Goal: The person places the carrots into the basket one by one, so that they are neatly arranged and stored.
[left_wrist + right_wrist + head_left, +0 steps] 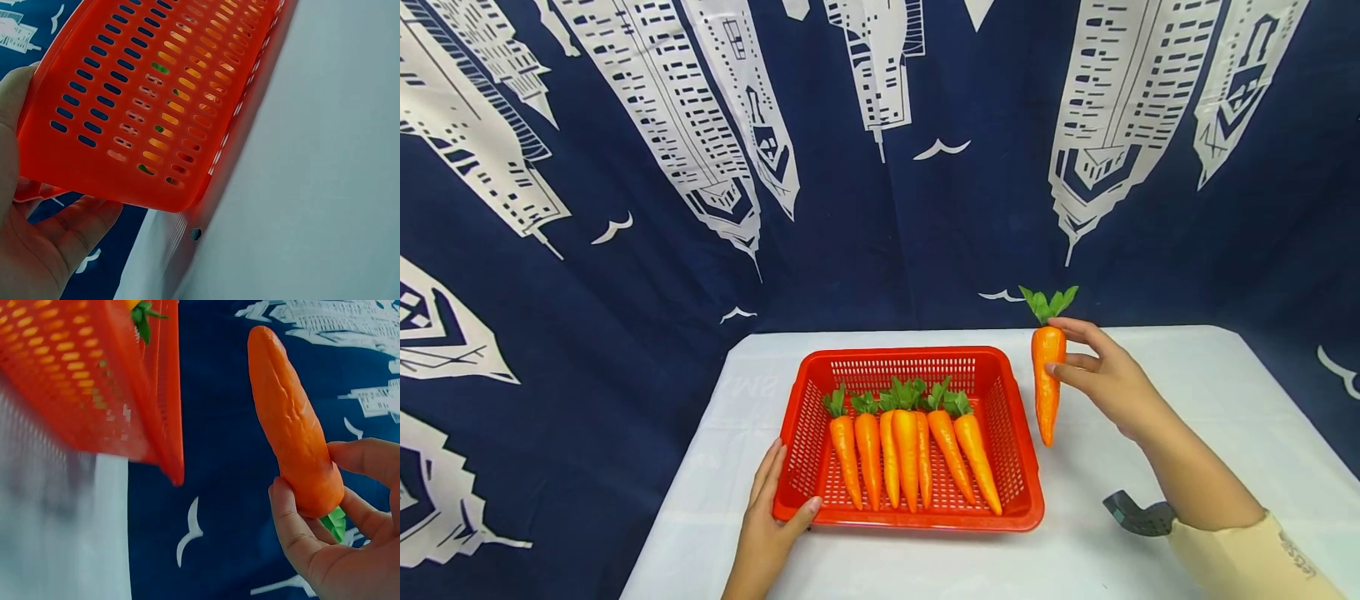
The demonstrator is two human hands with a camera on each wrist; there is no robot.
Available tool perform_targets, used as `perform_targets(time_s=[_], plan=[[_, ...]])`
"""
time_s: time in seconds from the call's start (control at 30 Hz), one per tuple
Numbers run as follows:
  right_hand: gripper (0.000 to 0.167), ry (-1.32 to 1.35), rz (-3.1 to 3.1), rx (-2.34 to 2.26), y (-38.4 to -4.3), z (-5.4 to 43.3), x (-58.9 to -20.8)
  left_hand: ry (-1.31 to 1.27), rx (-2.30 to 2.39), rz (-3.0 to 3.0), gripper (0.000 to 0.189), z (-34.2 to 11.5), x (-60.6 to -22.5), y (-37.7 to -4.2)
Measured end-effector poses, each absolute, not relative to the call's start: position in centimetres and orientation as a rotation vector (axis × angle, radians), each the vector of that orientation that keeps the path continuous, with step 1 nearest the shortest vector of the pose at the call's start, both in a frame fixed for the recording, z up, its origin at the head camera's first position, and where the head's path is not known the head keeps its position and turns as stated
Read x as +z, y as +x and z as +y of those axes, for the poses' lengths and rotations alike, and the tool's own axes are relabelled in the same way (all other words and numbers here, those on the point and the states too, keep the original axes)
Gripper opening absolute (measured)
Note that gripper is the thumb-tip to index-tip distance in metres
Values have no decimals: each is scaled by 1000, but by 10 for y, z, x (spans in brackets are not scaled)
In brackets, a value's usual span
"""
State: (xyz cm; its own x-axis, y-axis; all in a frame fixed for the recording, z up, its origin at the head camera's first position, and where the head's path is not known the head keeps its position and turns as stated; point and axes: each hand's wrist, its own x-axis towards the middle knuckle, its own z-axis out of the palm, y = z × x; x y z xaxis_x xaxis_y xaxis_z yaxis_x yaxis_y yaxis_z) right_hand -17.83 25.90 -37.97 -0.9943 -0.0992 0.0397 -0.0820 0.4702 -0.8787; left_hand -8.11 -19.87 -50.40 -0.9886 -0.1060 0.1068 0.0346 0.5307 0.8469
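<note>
My right hand (1116, 383) pinches an orange toy carrot (1047, 383) with a green leafy top between thumb and fingertips, to the right of a red plastic basket (910, 523). The carrot hangs tip down, its leaves above the fingers. In the right wrist view the carrot (290, 425) shows a creased, glossy surface. My left hand (767, 521) grips the basket's front left corner, thumb at the front rim and fingers along the left side. Inside the basket several carrots (906, 458) lie side by side, leaves toward the back; one lies over its neighbours.
The basket stands on a table with a white cloth (1150, 467). Behind the table hangs a dark blue curtain (880, 242) printed with white buildings and birds. A dark grey strap (1138, 512) shows at the right wrist, beside a cream sleeve (1247, 558).
</note>
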Motion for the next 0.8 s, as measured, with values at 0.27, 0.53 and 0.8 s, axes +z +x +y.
perform_targets(time_s=[0.27, 0.53, 0.8], plan=[[65, -230, 2630, -1670, -187, 237, -375, 70, -1439, -2626, 89, -198, -503, -82], [61, -312, 2521, -1757, -196, 209, -377, 98, -1420, -2642, 89, -199, -503, -81], [55, -355, 2415, -1823, -207, 182, -386, 72, -1453, -2609, 87, -199, -504, -80]])
